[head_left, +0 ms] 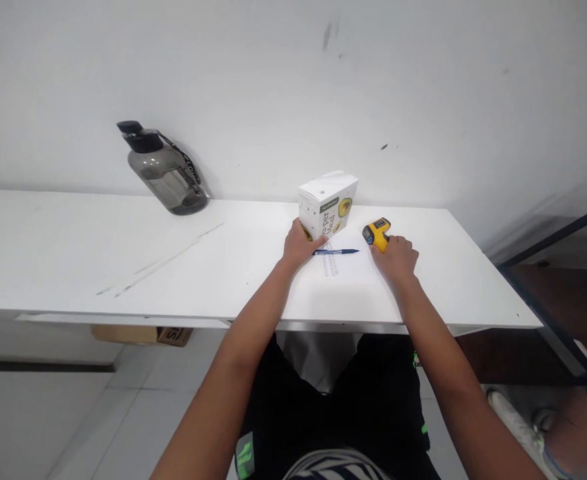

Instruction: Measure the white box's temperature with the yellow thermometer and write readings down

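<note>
My left hand (298, 245) is closed around the lower part of a white carton (339, 212) with avocado pictures and the words "Su-per Meal" on it. The carton is upright on the table, its printed side turned toward the right. In my right hand (398, 261) is a yellow and black infrared thermometer (379, 231), gripped by its handle, its small display facing me. Between my hands a blue pen (343, 251) lies across a white paper (348, 268) that bears several lines of handwriting. The paper's edges are hard to make out against the tabletop.
A grey see-through water bottle (173, 180) with a black cap stands at the back left of the white table (73, 260), near the wall. Below the table is a cardboard box (133, 334). A dark-framed rack (558, 267) and another person's leg (581, 427) are at the right.
</note>
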Demonstrator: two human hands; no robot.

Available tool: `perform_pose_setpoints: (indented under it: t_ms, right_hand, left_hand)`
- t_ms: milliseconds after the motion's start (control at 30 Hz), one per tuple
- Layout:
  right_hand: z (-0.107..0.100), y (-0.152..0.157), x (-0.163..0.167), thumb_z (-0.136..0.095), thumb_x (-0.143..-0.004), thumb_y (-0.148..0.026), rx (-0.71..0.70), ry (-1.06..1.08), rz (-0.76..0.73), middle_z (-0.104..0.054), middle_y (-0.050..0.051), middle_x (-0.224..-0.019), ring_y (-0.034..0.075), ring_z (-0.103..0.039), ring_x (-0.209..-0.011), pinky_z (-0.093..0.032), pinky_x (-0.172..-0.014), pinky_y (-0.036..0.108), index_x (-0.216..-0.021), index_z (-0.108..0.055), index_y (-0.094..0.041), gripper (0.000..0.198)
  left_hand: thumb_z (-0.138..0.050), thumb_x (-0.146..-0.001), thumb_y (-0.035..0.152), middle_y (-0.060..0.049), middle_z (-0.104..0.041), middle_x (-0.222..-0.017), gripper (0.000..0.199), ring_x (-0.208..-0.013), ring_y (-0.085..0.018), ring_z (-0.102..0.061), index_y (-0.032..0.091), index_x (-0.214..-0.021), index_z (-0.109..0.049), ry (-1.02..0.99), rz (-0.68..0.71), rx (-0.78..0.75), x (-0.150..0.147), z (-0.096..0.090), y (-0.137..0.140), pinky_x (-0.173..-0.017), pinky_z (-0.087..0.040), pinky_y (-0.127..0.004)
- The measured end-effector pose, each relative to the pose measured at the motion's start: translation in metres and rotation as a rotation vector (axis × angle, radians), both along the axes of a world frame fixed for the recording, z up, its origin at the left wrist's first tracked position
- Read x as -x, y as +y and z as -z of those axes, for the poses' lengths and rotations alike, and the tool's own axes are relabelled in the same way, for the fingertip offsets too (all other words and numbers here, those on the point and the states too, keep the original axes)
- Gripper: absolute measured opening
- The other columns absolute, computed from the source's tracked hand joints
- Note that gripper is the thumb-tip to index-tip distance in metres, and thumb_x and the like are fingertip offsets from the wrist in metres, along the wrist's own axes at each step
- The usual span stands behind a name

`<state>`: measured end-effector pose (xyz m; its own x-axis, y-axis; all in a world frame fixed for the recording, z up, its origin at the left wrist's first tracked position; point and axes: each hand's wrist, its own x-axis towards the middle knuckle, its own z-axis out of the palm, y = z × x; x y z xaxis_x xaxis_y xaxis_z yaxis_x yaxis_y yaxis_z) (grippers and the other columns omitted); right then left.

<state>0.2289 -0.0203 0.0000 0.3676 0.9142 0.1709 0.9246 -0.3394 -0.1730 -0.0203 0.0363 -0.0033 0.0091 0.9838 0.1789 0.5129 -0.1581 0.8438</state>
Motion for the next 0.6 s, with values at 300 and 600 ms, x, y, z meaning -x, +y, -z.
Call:
perform_pose_setpoints:
  t_ms: [300,600]
  right_hand:
    - [-0.005,-0.002,0.003,-0.044,-0.091,-0.050,0.036,-0.017,0.020,-0.056,0.018,-0.115,0.032,-0.049,-0.109,-0.036,-0.085,0.042,-0.116,-0.051,-0.012,0.046]
    - [-0.011,-0.006,0.009,-0.045,-0.090,-0.051,-0.204,0.151,0.064,-0.054,0.022,-0.120,0.035,-0.048,-0.110,-0.038,-0.088,0.046,-0.129,-0.047,-0.010,0.056]
  left_hand:
    - [-0.080,-0.066,0.051,-0.012,-0.060,-0.123,0.073,-0.109,-0.028,-0.059,0.023,-0.120,-0.039,0.012,0.004,-0.005,0.000,0.000,-0.001,-0.080,-0.048,-0.038]
    - [-0.082,-0.063,0.050,-0.012,-0.061,-0.123,0.073,-0.108,-0.030,-0.060,0.023,-0.118,-0.042,-0.022,-0.006,-0.007,0.000,-0.001,-0.001,-0.078,-0.048,-0.038]
